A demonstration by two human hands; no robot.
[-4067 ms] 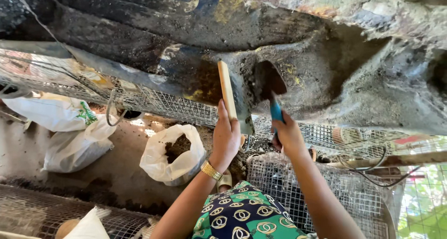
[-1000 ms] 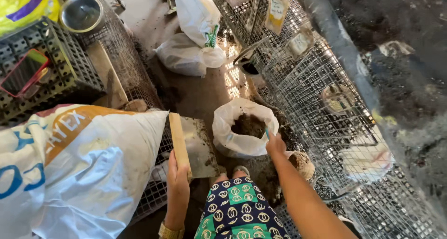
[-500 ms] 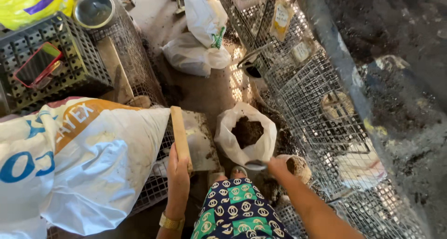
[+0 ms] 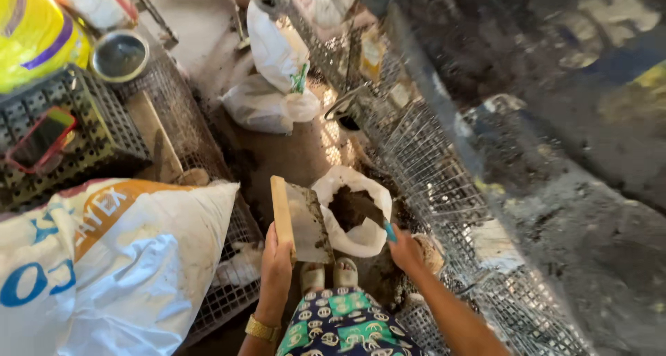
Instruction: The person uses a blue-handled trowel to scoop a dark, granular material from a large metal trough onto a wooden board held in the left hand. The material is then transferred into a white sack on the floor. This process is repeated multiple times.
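Note:
My left hand (image 4: 276, 262) grips the wooden edge of a flat dirty metal board (image 4: 302, 218), held upright beside my knee. My right hand (image 4: 404, 249) holds a trowel (image 4: 371, 216) by its blue handle, with the dark blade reaching into an open white plastic bag (image 4: 357, 221) of dark soil on the ground. The bag stands just beyond my sandalled feet (image 4: 325, 275), between the board and a row of wire cages (image 4: 444, 189) on the right.
A big white printed sack (image 4: 104, 259) lies on a wire cage at the left. Behind it are a dark plastic crate (image 4: 62, 130), a metal bowl (image 4: 119, 55) and a yellow bag (image 4: 35, 30). More white bags (image 4: 274, 78) sit farther along the dirt floor.
My right hand has brought the trowel from beside my knee up into the soil bag. The view swung down earlier from the dark surface overhead to the floor.

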